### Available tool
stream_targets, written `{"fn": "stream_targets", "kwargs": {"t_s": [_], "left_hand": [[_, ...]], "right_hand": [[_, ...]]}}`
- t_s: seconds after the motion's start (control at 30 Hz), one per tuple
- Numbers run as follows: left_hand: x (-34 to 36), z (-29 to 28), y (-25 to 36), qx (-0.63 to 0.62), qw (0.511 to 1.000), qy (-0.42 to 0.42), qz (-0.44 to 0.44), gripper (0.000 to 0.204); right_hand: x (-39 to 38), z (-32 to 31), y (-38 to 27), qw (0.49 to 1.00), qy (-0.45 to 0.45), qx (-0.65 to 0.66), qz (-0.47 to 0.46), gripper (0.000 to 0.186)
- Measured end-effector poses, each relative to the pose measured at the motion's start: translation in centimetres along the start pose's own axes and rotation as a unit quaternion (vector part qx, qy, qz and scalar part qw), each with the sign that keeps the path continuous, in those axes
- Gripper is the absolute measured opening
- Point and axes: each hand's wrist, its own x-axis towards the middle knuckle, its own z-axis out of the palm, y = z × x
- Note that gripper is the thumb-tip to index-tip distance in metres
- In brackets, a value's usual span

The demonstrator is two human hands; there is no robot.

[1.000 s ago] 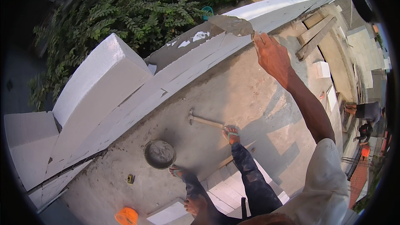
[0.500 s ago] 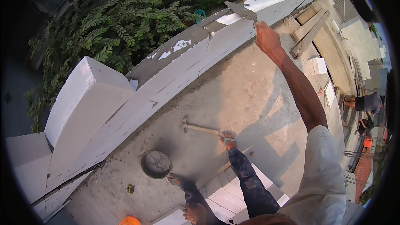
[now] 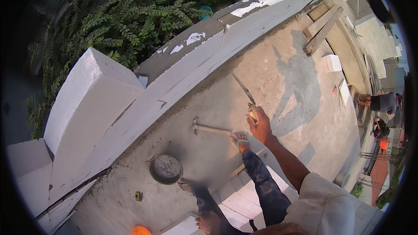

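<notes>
My right hand (image 3: 260, 125) is wrapped round the yellowish handle of a trowel (image 3: 245, 88). Its blade is seen nearly edge-on above the floor, apart from the low white block wall (image 3: 187, 76). Grey mortar (image 3: 163, 50) covers part of the wall's top, with bare white patches between. My left hand (image 3: 209, 223) rests by my left knee, fingers loosely spread, holding nothing that shows. A round bucket (image 3: 166, 169) with mortar in it stands near my left foot. By my right foot lies a hammer (image 3: 212, 129) with a wooden handle.
A taller white block (image 3: 93, 85) rises on the wall at left, with leafy branches (image 3: 130, 21) beyond. White blocks (image 3: 237, 200) lie beneath my legs. A tape measure (image 3: 138, 196) and an orange object (image 3: 140, 230) are at lower left. Planks (image 3: 322, 30) and people (image 3: 383, 103) are at right.
My right hand has drawn back from the wall top toward me, bringing the trowel down over the floor. Mortar now covers more of the wall top where the trowel was.
</notes>
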Motion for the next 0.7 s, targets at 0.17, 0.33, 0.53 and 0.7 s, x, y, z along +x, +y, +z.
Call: {"fn": "stream_targets", "kwargs": {"t_s": [0.17,0.33,0.53,0.7], "left_hand": [[3.6,-11.1,-0.2,-0.123,0.950,-0.278,-0.067,0.070],[5.6,-9.5,-3.4,-0.181,0.935,-0.297,-0.069,0.069],[5.6,-7.3,-6.5,-0.234,0.910,-0.330,-0.087,0.070],[5.8,-6.4,-8.0,-0.251,0.896,-0.354,-0.098,0.069]], "right_hand": [[-15.9,9.5,-5.3,0.957,-0.257,0.080,0.108,0.027],[-21.4,20.0,-15.2,0.847,-0.518,0.031,0.117,0.038],[-23.6,37.3,-20.7,0.806,-0.570,-0.158,-0.020,0.029],[-24.5,46.4,-19.9,0.816,-0.508,-0.256,-0.100,0.023]]}}
